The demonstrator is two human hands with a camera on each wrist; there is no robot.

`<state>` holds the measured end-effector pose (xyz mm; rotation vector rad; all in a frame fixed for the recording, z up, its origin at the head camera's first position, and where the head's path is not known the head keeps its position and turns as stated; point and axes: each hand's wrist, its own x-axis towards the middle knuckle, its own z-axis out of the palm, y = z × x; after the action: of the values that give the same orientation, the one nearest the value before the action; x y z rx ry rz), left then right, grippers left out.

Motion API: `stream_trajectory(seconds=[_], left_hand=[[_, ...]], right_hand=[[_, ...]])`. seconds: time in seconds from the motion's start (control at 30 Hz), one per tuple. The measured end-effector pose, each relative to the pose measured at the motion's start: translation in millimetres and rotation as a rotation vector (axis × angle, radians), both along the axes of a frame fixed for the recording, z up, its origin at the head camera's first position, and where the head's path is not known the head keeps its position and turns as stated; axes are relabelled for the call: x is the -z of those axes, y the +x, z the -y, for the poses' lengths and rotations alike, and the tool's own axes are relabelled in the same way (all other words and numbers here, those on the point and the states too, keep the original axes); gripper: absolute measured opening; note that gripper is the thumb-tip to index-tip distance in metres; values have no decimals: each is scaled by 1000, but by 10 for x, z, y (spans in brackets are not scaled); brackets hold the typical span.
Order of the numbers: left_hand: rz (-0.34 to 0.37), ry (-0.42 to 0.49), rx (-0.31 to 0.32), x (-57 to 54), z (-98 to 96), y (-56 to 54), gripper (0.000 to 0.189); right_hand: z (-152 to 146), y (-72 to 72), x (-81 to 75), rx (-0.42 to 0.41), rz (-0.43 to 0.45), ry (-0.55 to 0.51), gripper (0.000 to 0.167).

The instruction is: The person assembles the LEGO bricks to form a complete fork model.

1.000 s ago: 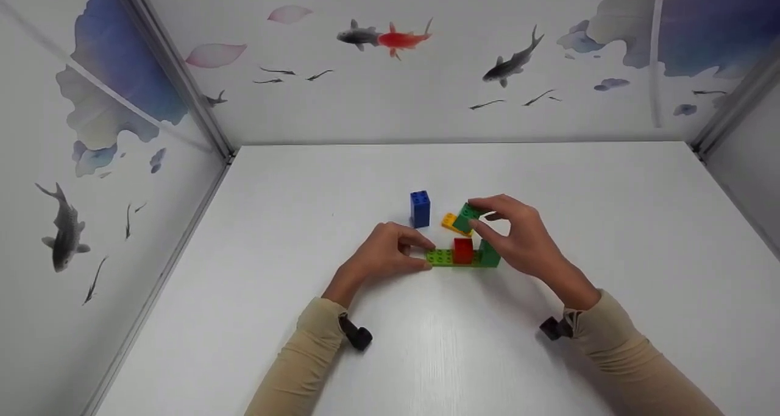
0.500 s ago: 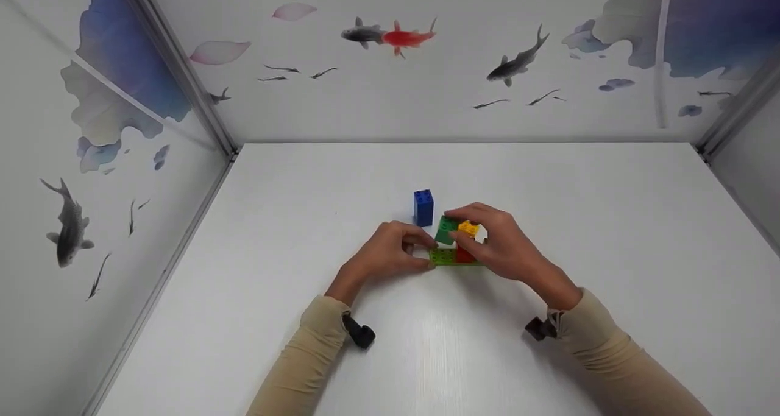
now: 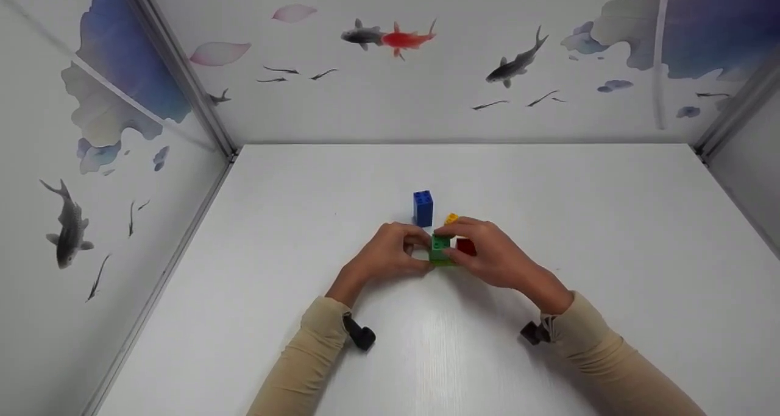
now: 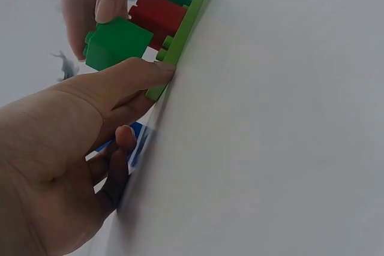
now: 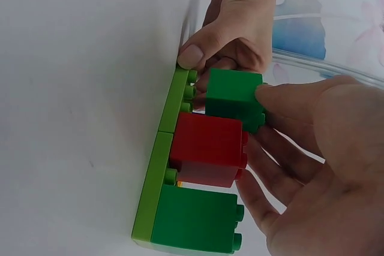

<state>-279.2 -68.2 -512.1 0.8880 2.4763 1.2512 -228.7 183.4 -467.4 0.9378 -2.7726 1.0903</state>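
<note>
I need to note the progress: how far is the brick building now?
Done: a red brick and a dark green brick sit on the light green plate. In hand: the right hand holds a second green brick just over the plate's free studs, while the left hand steadies the plate's end. Left: the blue brick and the yellow brick stand apart.

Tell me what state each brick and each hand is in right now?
Light green flat plastic baseplate: lying on the table, left end steadied.
Red plastic brick: seated mid-plate.
Dark green plastic brick at the plate's right end: seated.
Second dark green plastic brick: pinched above the plate's left studs, not seated.
Blue plastic brick: upright, apart.
Yellow plastic brick: mostly hidden.
Left hand: holding the baseplate.
Right hand: pinching the second green brick.
</note>
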Motion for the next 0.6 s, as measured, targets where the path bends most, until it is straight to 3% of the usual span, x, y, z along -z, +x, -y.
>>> stream_trajectory(seconds=[0.6], left_hand=[[18,-22,-8,4,1,13,41]], right_hand=[[32,4,58,32,14,52,36]])
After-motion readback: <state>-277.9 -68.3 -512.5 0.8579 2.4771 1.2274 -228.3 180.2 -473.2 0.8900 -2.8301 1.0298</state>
